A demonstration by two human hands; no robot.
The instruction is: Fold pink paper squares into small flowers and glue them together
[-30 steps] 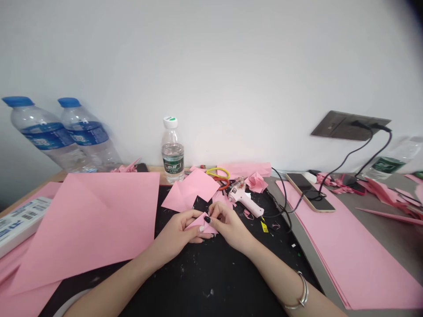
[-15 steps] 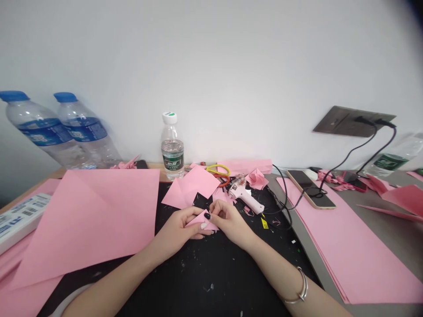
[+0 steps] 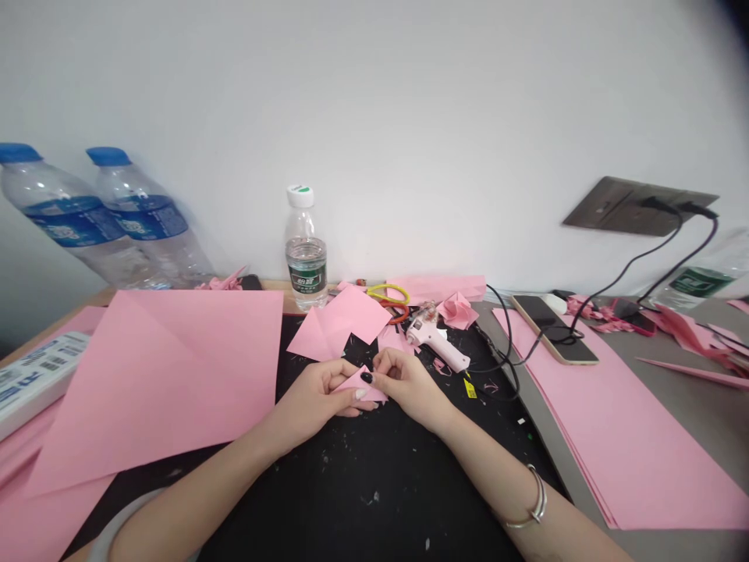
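A small folded piece of pink paper (image 3: 355, 382) is held between my two hands, above the black mat (image 3: 374, 484). My left hand (image 3: 321, 394) grips its left side, thumb on top and fingers beneath. At the paper's upper right, my right hand (image 3: 403, 386) pinches the edge between thumb and fingers. Just beyond my hands lies a creased pink sheet (image 3: 345, 320). A pale pink glue gun (image 3: 438, 347) rests to the right of it, close to a folded pink paper flower (image 3: 458, 311).
A large pink sheet (image 3: 193, 375) and a white box (image 3: 40, 382) lie at left. Water bottles stand along the wall, one (image 3: 307, 257) in the middle. Scissors with yellow and red handles (image 3: 391, 295) lie behind. On the right, a phone (image 3: 553, 332) rests on pink sheets (image 3: 632, 437), with cables nearby.
The view has tipped slightly downward, so the background sits a little higher. Both hands keep their grip on the folded paper, with only slight finger movement.
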